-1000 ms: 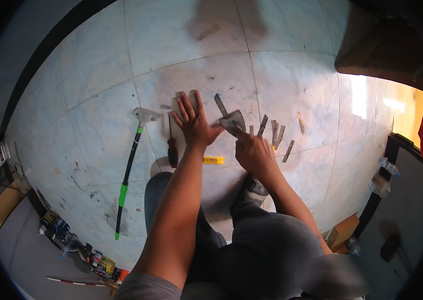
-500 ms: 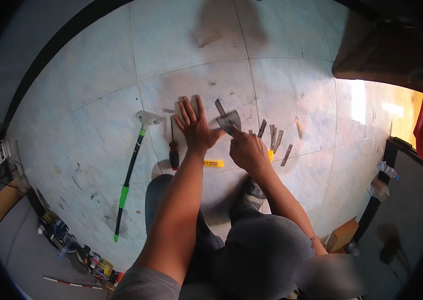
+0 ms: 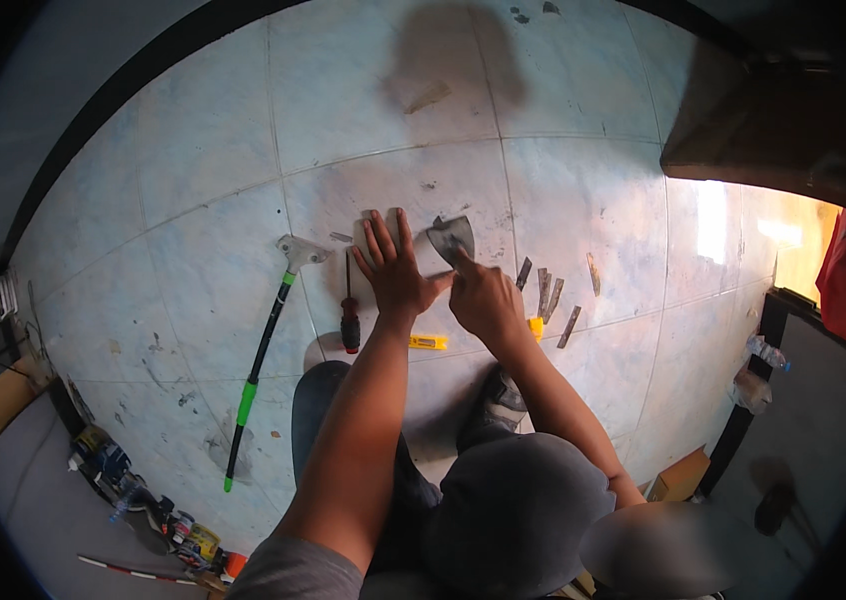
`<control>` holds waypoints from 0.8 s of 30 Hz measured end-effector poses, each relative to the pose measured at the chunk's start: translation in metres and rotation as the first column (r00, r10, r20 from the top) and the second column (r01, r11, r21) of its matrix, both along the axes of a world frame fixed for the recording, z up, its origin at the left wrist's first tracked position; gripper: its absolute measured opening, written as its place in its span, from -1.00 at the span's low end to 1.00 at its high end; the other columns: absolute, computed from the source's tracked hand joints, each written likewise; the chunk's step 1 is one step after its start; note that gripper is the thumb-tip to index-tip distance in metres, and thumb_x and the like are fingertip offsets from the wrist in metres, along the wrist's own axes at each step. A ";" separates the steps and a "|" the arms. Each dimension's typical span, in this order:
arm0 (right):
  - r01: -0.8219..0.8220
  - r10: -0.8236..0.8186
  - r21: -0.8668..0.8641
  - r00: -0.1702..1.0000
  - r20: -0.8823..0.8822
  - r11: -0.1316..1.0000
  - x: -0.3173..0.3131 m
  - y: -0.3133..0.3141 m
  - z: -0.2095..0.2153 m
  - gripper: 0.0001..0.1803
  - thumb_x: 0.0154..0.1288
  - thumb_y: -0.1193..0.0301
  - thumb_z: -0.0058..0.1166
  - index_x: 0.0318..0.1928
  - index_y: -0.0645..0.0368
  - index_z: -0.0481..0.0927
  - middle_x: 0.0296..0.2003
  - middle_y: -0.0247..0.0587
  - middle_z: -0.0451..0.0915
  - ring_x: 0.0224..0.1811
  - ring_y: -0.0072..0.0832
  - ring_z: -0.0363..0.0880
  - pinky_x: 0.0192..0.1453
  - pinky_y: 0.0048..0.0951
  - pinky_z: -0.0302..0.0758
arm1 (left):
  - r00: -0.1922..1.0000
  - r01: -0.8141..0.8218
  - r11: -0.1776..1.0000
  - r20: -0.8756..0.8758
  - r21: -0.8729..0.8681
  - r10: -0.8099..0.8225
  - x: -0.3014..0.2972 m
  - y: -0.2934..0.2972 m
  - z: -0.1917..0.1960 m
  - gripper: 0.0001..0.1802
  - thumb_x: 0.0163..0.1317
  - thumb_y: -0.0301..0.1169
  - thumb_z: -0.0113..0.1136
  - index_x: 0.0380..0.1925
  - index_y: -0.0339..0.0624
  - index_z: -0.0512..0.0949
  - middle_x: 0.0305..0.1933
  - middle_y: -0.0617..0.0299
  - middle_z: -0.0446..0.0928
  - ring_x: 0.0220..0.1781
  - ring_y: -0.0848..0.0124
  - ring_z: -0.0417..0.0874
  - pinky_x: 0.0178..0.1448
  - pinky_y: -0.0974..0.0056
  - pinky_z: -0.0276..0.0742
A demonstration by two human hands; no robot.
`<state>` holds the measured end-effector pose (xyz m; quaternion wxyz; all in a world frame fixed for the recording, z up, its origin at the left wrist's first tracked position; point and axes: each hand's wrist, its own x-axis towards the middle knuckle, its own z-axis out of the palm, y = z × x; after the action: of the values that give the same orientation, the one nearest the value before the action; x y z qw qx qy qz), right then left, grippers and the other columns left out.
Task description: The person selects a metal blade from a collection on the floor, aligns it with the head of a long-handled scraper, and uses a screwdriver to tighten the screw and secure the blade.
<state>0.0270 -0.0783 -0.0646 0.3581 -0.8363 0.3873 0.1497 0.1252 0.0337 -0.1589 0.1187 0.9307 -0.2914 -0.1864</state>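
My left hand (image 3: 399, 278) lies flat on the tiled floor (image 3: 373, 165), fingers spread and holding nothing. In my right hand (image 3: 488, 303) is a putty knife (image 3: 451, 238), its wide grey blade pointing away from me and close to the floor. The hand covers its handle. A dark strip, partly hidden, shows at the blade's left edge. Left of my left hand lies a red-and-black screwdriver (image 3: 350, 325). Between my forearms is a yellow utility knife (image 3: 428, 342); another yellow piece (image 3: 535, 328) shows beside my right wrist. Several loose blades (image 3: 554, 299) lie right of my right hand.
A long-handled scraper (image 3: 263, 345) in black and green lies at the left. Assorted items (image 3: 148, 505) line the lower left wall. A cardboard box (image 3: 681, 474) and plastic bottles (image 3: 755, 370) are at the right. Dark furniture (image 3: 773, 130) overhangs the upper right.
The putty knife has turned slightly and shifted over the dark strip, which now shows less. My left hand stays flat. The whole view has shifted a little.
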 end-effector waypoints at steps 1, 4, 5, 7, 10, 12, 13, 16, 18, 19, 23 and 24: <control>-0.001 0.001 0.004 1.000 -0.007 1.000 -0.001 0.002 0.001 -0.46 0.38 0.31 0.05 0.35 0.10 0.61 -0.33 0.31 0.73 -0.19 0.24 0.76 -0.05 0.14 0.68 | 1.000 0.004 1.000 -0.022 0.026 -0.003 0.003 0.000 0.004 0.63 -0.21 0.39 0.57 0.73 0.05 -0.21 0.79 -0.20 -0.36 0.81 -0.10 -0.38 0.68 -0.43 -0.45; -0.017 0.017 -0.013 1.000 0.015 1.000 -0.003 -0.002 -0.001 -0.46 0.38 0.30 0.05 0.36 0.06 0.60 -0.32 0.33 0.72 -0.19 0.25 0.76 -0.05 0.14 0.68 | 1.000 -0.004 0.999 -0.009 -0.035 0.004 0.000 -0.001 0.006 0.62 -0.22 0.34 0.60 0.73 0.04 -0.20 0.78 -0.21 -0.35 0.81 -0.11 -0.37 0.68 -0.45 -0.43; -0.013 0.014 -0.029 0.999 0.032 0.999 0.001 -0.004 -0.005 -0.45 0.38 0.31 0.05 0.37 0.05 0.59 -0.31 0.33 0.72 -0.19 0.25 0.76 -0.05 0.15 0.68 | 1.000 -0.002 0.999 0.004 -0.045 0.002 0.000 -0.002 0.004 0.63 -0.22 0.34 0.60 0.73 0.04 -0.20 0.78 -0.21 -0.34 0.81 -0.12 -0.37 0.68 -0.45 -0.43; 0.008 -0.008 -0.016 1.000 0.001 1.000 0.016 -0.006 0.000 -0.44 0.39 0.31 0.05 0.39 -0.01 0.58 -0.30 0.34 0.73 -0.19 0.25 0.76 -0.06 0.15 0.67 | 0.999 -0.012 0.998 0.041 -0.055 0.014 0.005 -0.001 -0.002 0.64 -0.23 0.32 0.61 0.73 0.04 -0.22 0.78 -0.21 -0.34 0.81 -0.12 -0.37 0.67 -0.46 -0.42; 0.020 -0.018 -0.038 0.998 0.063 0.999 -0.001 0.000 0.006 -0.53 0.43 0.33 0.07 0.33 -0.03 0.63 -0.38 0.30 0.70 -0.27 0.23 0.74 -0.15 0.14 0.64 | 1.000 -0.004 1.000 -0.028 -0.005 0.004 0.000 0.002 0.005 0.66 -0.22 0.38 0.57 0.73 0.03 -0.26 0.78 -0.21 -0.37 0.81 -0.11 -0.38 0.67 -0.45 -0.44; 0.146 -0.134 -0.030 0.961 0.242 0.989 0.001 -0.020 -0.003 -0.56 0.47 0.33 0.08 0.32 -0.03 0.64 -0.44 0.29 0.66 -0.33 0.19 0.74 -0.20 0.08 0.63 | 1.000 -0.010 1.000 -0.029 -0.026 0.009 0.001 -0.005 0.006 0.68 -0.24 0.42 0.56 0.73 0.03 -0.27 0.78 -0.23 -0.38 0.81 -0.12 -0.39 0.67 -0.46 -0.44; 0.206 -0.191 -0.012 0.926 0.325 0.978 0.007 -0.026 -0.001 -0.58 0.49 0.34 0.08 0.31 -0.03 0.64 -0.47 0.29 0.64 -0.37 0.17 0.73 -0.22 0.05 0.62 | 0.999 -0.012 0.999 -0.031 -0.030 0.011 0.002 -0.004 0.006 0.69 -0.25 0.44 0.55 0.73 0.02 -0.27 0.78 -0.24 -0.38 0.81 -0.12 -0.39 0.67 -0.46 -0.44; 0.429 -0.424 0.077 0.823 0.378 0.900 0.003 -0.050 0.006 -0.50 0.50 0.36 0.15 0.41 0.09 0.56 -0.54 0.21 0.61 -0.46 0.16 0.68 -0.30 -0.05 0.59 | 0.998 -0.001 1.000 -0.055 0.008 0.001 0.005 0.001 0.009 0.70 -0.23 0.49 0.52 0.73 0.01 -0.29 0.77 -0.27 -0.40 0.80 -0.14 -0.41 0.66 -0.46 -0.45; 0.425 -0.370 -0.060 0.841 0.396 0.903 -0.011 -0.064 -0.005 -0.36 0.46 0.36 0.18 0.51 0.06 0.42 -0.51 0.17 0.66 -0.44 0.16 0.69 -0.30 0.00 0.60 | 0.999 0.019 1.000 -0.036 0.010 -0.018 0.004 0.005 0.009 0.71 -0.23 0.51 0.51 0.72 -0.01 -0.31 0.77 -0.28 -0.42 0.80 -0.16 -0.43 0.66 -0.46 -0.48; 0.388 -0.293 -0.185 0.870 0.396 0.903 -0.022 -0.072 -0.014 -0.27 0.44 0.36 0.19 0.58 0.03 0.32 -0.49 0.16 0.68 -0.42 0.16 0.71 -0.30 0.03 0.60 | 0.999 0.035 0.999 -0.022 0.001 -0.035 0.004 0.006 0.004 0.72 -0.23 0.51 0.50 0.72 -0.02 -0.32 0.77 -0.28 -0.43 0.80 -0.17 -0.44 0.66 -0.46 -0.49; 0.285 -0.204 -0.353 0.947 0.248 0.891 -0.080 -0.108 -0.050 -0.09 0.41 0.36 0.22 0.67 -0.02 0.06 -0.34 0.18 0.70 -0.36 0.22 0.69 -0.29 0.16 0.56 | 0.992 0.117 0.993 -0.044 -0.030 -0.118 0.000 0.005 -0.006 0.74 -0.24 0.53 0.50 0.72 -0.05 -0.35 0.76 -0.30 -0.48 0.79 -0.20 -0.49 0.64 -0.48 -0.57; 0.269 -0.227 -0.297 0.959 0.171 0.916 -0.084 -0.111 -0.048 -0.11 0.38 0.38 0.24 0.64 0.07 0.13 -0.07 0.22 0.66 -0.12 0.17 0.69 -0.09 0.10 0.59 | 0.991 0.125 0.992 -0.039 -0.024 -0.126 0.000 0.007 -0.003 0.76 -0.26 0.54 0.51 0.71 -0.08 -0.36 0.76 -0.30 -0.50 0.79 -0.19 -0.50 0.63 -0.48 -0.59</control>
<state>-0.0568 -0.1890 -0.1131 0.2599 -0.8350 0.4847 -0.0171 0.1256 0.0402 -0.1619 0.1225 0.9053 -0.3490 -0.2091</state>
